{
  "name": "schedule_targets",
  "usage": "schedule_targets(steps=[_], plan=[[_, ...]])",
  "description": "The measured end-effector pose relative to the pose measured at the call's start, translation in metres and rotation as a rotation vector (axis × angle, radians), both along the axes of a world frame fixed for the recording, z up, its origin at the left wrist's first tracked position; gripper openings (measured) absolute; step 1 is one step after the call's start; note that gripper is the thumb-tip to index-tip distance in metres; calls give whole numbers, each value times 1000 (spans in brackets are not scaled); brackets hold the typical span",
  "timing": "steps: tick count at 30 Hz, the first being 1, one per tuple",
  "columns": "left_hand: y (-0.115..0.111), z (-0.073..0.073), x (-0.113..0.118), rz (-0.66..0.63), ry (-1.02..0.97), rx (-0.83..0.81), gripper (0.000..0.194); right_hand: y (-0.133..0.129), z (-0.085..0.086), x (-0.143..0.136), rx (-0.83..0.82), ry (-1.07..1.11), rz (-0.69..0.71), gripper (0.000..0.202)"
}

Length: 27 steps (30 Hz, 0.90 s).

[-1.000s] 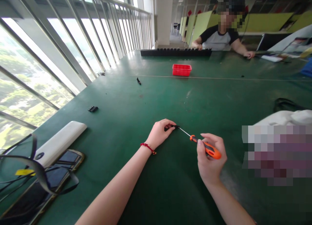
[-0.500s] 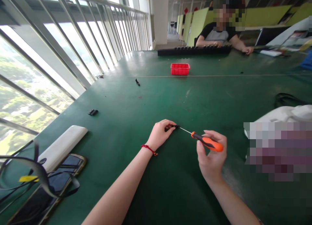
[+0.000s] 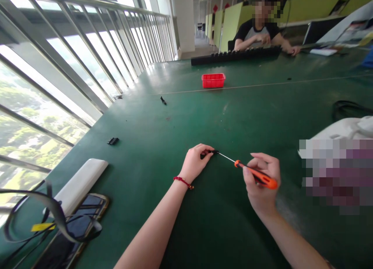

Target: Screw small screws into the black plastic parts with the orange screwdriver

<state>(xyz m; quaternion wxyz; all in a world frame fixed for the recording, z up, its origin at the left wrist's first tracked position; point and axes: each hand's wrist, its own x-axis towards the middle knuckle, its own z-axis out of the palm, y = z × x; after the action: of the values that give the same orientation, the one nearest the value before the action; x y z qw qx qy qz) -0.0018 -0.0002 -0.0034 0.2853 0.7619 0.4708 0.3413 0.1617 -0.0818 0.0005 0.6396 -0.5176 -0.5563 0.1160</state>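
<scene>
My left hand, with a red cord bracelet at the wrist, pinches a small black part close to the table top. What kind of part it is I cannot make out. An orange and black screwdriver rests in my right hand, its handle between thumb and fingers. Its thin metal shaft slants left, and the tip meets the black part. Away to the left lies a black block-like piece, and farther back a slim black piece.
On the green table stands a red bin. A long black rail lies before a seated person. At left are a white power bank, a phone and a strap; at right, a white bag.
The view has shifted and tilted slightly. My right thumb and fingers have shifted on the screwdriver handle, which appears turned a little. My left hand keeps its pinch. The other person's hand has risen.
</scene>
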Motion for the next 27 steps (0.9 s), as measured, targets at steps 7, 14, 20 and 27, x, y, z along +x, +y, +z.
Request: schedule_targets(steps=[7, 14, 20, 27], plan=[[0, -1, -1, 2, -11, 1, 14, -2, -1, -1, 52, 12, -40, 31], [0, -1, -1, 0, -13, 6, 14, -3, 0, -1, -73, -66, -17, 9], [0, -1, -1, -12, -9, 2, 15, -1, -1, 0, 37, -4, -23, 34], [1, 1, 0, -2, 11, -4, 14, -2, -1, 2, -5, -29, -25, 16]])
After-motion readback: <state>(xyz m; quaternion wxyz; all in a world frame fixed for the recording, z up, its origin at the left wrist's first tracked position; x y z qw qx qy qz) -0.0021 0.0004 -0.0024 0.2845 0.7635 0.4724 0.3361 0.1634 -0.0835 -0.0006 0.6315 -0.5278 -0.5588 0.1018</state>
